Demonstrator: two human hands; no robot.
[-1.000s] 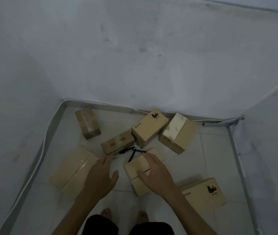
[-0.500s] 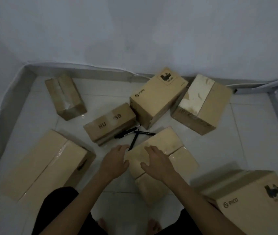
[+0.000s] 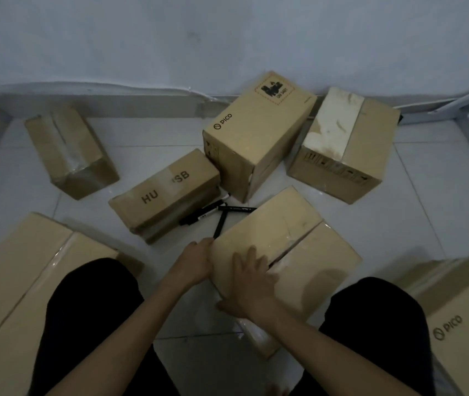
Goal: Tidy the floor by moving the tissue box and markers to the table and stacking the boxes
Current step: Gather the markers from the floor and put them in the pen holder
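Note:
A taped cardboard box [image 3: 299,241] lies on the white tiled floor just in front of my knees. My left hand [image 3: 194,262] presses against its left corner and my right hand [image 3: 252,287] lies flat on its top and near edge, so both hands grip it. Three black markers [image 3: 219,215] lie crossed on the floor just beyond the box, next to a long box marked HU SB [image 3: 167,195]. No tissue box is in view.
Several more cardboard boxes lie around: a PICO box [image 3: 259,132], a box with white tape [image 3: 345,144], a small box [image 3: 70,150] at the back left, a large box [image 3: 21,281] at my left knee and another PICO box [image 3: 462,318] at my right. A wall [image 3: 227,38] closes the far side.
I have crouched lower, so the boxes look much larger and closer. Both hands have settled on the near box, the left one moving from the floor to its corner.

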